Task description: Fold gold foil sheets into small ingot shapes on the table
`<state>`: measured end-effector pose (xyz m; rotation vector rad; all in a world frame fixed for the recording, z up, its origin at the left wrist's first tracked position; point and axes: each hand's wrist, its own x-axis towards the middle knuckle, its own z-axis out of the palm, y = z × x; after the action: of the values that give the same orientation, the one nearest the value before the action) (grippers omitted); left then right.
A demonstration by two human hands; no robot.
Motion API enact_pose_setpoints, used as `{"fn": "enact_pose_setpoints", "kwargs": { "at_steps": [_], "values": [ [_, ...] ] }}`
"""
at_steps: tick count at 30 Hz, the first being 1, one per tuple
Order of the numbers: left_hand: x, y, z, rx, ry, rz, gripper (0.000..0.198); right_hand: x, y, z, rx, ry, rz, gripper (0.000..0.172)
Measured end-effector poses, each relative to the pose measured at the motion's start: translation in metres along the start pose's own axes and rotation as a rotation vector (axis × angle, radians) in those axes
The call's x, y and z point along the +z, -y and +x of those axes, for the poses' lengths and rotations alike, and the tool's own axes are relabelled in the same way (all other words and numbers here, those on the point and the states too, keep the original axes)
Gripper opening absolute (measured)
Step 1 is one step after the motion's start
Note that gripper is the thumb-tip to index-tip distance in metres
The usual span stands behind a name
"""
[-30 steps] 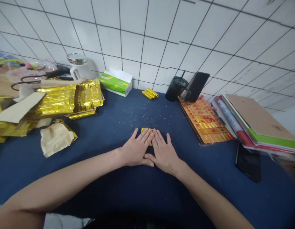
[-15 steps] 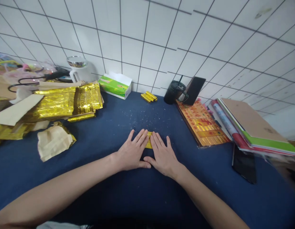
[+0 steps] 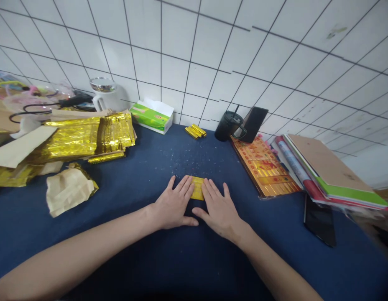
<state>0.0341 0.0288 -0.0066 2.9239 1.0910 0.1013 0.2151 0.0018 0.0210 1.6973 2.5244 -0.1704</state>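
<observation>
A small flat piece of gold foil paper (image 3: 197,189) lies on the dark blue tabletop. On its left edge rest the fingers of my left hand (image 3: 175,203), stretched out flat. My right hand (image 3: 219,207) lies flat with its fingers on the right edge of the same paper. Both thumbs point inward below it, with a small gap between them. Beyond my hands, by the wall, sit several narrow gold foil rolls (image 3: 195,131).
Gold foil sheets (image 3: 68,136) and a crumpled paper piece (image 3: 70,189) lie left. At the back stand a tissue pack (image 3: 151,117), a white mug (image 3: 104,96) and a black cup (image 3: 227,126). Right are an orange packet (image 3: 266,167), stacked folders (image 3: 335,167) and a phone (image 3: 320,219).
My right hand has slid slightly to the right, away from the left one. More of the gold foil paper now shows between my fingers.
</observation>
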Motion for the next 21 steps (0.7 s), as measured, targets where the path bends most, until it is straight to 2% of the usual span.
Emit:
{"fn": "enact_pose_setpoints", "kwargs": {
  "at_steps": [3, 5, 8, 11, 15, 18, 21],
  "values": [
    [-0.002, 0.0, 0.0, 0.001, 0.027, -0.01, 0.098, -0.013, 0.006, 0.006, 0.041, -0.037, 0.012, 0.079],
    [-0.004, -0.001, 0.001, -0.005, 0.057, -0.013, 0.097, -0.012, 0.011, 0.013, -0.007, -0.059, 0.019, 0.077],
    [-0.006, -0.002, 0.001, -0.008, 0.08, -0.018, 0.096, 0.002, 0.012, 0.02, -0.063, -0.037, 0.032, 0.074],
    [-0.004, -0.001, 0.001, -0.008, 0.056, -0.012, 0.096, 0.018, 0.005, 0.018, -0.058, -0.027, 0.019, 0.073],
    [0.001, -0.001, 0.001, -0.003, 0.001, -0.014, 0.097, 0.023, -0.004, 0.01, -0.058, -0.021, 0.002, 0.073],
    [-0.003, -0.001, 0.0, -0.018, 0.058, 0.0, 0.096, 0.021, -0.004, 0.008, -0.055, -0.019, 0.003, 0.073],
    [-0.015, -0.001, 0.0, -0.045, 0.131, -0.006, 0.098, 0.019, -0.002, 0.008, -0.064, -0.038, 0.008, 0.072]
  ]
}}
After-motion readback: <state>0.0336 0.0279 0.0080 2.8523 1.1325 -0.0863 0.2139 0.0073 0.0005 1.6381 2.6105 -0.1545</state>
